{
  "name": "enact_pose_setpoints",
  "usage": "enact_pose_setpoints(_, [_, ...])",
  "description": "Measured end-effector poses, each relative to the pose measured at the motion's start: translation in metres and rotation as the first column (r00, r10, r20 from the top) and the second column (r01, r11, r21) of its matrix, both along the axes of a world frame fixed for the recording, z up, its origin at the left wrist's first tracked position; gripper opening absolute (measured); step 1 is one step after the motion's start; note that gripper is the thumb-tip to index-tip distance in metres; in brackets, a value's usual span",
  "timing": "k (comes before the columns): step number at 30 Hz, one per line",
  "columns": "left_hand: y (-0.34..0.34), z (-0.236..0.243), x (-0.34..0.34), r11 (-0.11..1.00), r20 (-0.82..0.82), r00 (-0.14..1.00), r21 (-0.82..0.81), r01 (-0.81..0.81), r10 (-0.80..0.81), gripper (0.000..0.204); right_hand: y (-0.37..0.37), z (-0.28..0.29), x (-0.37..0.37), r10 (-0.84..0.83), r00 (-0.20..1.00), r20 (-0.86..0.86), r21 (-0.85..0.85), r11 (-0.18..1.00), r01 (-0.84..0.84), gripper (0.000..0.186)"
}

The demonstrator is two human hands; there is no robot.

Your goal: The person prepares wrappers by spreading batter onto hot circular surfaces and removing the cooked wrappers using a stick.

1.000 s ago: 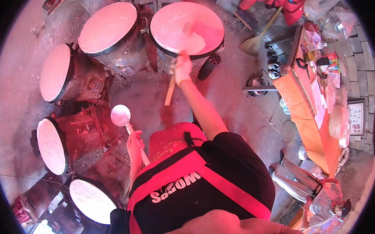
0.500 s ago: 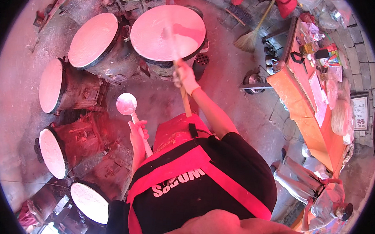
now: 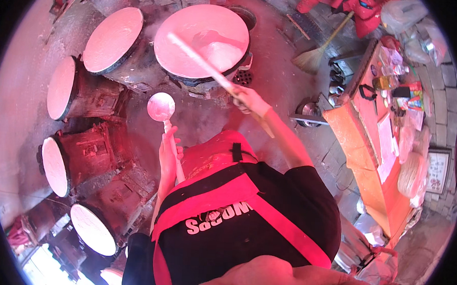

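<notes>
My left hand [image 3: 169, 149] is closed around the long handle of a ladle [image 3: 161, 107], whose round bowl is uppermost. A long, pale wooden stick [image 3: 204, 63] is gripped in my right hand [image 3: 248, 99]. Its far end slants up and left over a large round pan [image 3: 163, 58] with a pale coating or filling. A shinier, uneven patch shows at the pan's right side. Whether the stick touches that surface, I cannot tell. The ladle is apart from the pan, on its near side.
More pale-topped round pans, including one at upper left [image 3: 113, 40], stand on dark stoves curving down the left. To the right is an orange-sided table [image 3: 363, 153] with bottles, bags and papers. A broom [image 3: 311, 59] lies beyond it. Part of another person [image 3: 378, 266] shows at lower right.
The stick has swung from nearly upright to a leftward slant, as my right hand moved right and slightly nearer. My left hand and the ladle have shifted slightly up and right.
</notes>
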State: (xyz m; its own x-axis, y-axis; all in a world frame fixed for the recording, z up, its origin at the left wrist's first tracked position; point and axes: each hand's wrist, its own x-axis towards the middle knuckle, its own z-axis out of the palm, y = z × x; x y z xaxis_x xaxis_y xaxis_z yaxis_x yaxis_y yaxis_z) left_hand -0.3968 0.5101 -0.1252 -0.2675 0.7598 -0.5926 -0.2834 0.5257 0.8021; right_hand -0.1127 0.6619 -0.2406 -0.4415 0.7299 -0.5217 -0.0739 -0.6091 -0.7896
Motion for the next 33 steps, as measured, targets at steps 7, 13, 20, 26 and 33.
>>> enact_pose_setpoints(7, [0.010,-0.019,-0.015,0.997,0.121,0.991,0.043,0.058,-0.062,0.039,0.106,-0.006,-0.007,-0.415,0.869,0.269,0.439,0.856,0.273,0.037])
enact_pose_setpoints(13, [0.026,-0.018,-0.031,0.999,0.267,0.963,-0.015,-0.042,0.045,0.022,0.068,-0.007,-0.052,-0.377,0.800,0.467,0.750,0.647,-0.133,0.039])
enact_pose_setpoints(20, [0.031,-0.006,-0.058,0.990,0.402,0.907,-0.010,0.139,-0.123,0.015,0.024,-0.021,-0.118,-0.673,0.706,0.219,0.663,0.634,0.399,0.039])
enact_pose_setpoints(26, [0.043,-0.009,-0.066,0.991,0.381,0.916,0.007,0.134,-0.127,0.014,0.024,0.002,-0.106,-0.589,0.765,0.261,0.599,0.720,0.350,0.040])
enact_pose_setpoints(33, [0.052,-0.007,-0.076,0.975,0.363,0.909,-0.002,0.221,-0.205,0.013,0.013,-0.060,-0.149,-0.760,0.645,0.078,0.787,0.444,0.429,0.042])
